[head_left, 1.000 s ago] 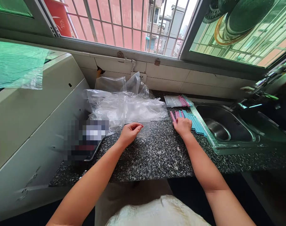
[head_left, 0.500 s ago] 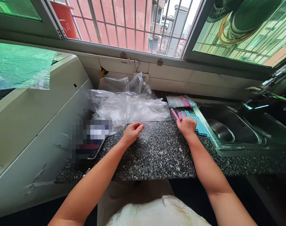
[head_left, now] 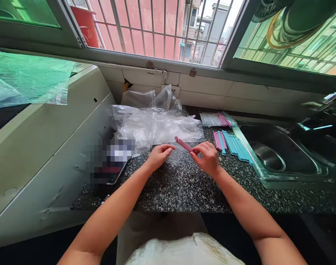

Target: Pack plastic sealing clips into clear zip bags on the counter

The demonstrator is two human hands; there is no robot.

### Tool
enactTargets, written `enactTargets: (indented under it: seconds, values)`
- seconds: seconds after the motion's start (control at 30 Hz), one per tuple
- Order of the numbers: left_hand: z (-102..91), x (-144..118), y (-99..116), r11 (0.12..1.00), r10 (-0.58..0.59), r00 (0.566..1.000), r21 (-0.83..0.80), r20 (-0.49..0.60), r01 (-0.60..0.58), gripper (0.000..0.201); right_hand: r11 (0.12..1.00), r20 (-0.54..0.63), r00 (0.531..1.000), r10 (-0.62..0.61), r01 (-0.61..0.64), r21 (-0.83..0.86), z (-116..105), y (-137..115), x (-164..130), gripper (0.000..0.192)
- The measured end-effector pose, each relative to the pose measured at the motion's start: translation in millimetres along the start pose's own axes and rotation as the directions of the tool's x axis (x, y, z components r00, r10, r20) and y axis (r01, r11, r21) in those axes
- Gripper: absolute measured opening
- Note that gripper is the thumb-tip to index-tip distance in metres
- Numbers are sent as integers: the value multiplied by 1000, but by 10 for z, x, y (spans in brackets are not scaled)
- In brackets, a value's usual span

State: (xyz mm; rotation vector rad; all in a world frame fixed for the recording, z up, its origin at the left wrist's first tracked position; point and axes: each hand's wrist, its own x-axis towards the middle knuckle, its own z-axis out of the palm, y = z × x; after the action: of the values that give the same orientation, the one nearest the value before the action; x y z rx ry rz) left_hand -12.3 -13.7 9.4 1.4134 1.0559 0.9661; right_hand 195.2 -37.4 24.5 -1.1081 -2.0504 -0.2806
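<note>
The right hand (head_left: pixel 208 159) has its fingers (head_left: pixel 197 151) closed in a pinch on the near end of a pink stick (head_left: pixel 184 144), which slants up and away to the left over the worktop (head_left: pixel 184 184). The left hand (head_left: pixel 158 156) has its fingers (head_left: pixel 168 148) closed on the edge of a small clear bag (head_left: pixel 175 156) that lies partly on the worktop between the two hands, just below the stick's far end.

The stick looks light, thin and stiff, probably plastic with a smooth skin, so a two-finger pinch near one end should be enough to steer it; it seems unlikely to bend or break. The bag looks like the opposite: very light, limp, slippery film that folds on itself, best held at its rim with thumb against forefinger so that the mouth stays apart.

Counted: one pink stick in hand and one bag in hand. To the right, near the sink (head_left: pixel 270 156), lies a row of sticks (head_left: pixel 231 142), about two pink and some six to eight blue; they touch each other too closely for an exact count. Behind it lies one filled packet (head_left: pixel 213 119) with pink and blue sticks inside. Behind the hands sits a heap of clear bags (head_left: pixel 154 123), too crumpled to count.
</note>
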Motion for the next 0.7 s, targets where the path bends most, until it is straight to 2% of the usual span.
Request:
enactTargets:
  seconds: [0.17,0.5,0.7]
  values:
    - [26,-3,-9,1000,3,1000,-26,31,-2,26,1000,79,997,-15,14,19,67,-105,-36,16]
    - [27,-2,1,997,-4,998,-77,56,8,22,995,194,980,-36,53,-82,149,-61,-87,16]
    - [35,20,-50,997,4,997,-76,75,2,20,997,244,969,-30,46,-61,196,-20,-139,14]
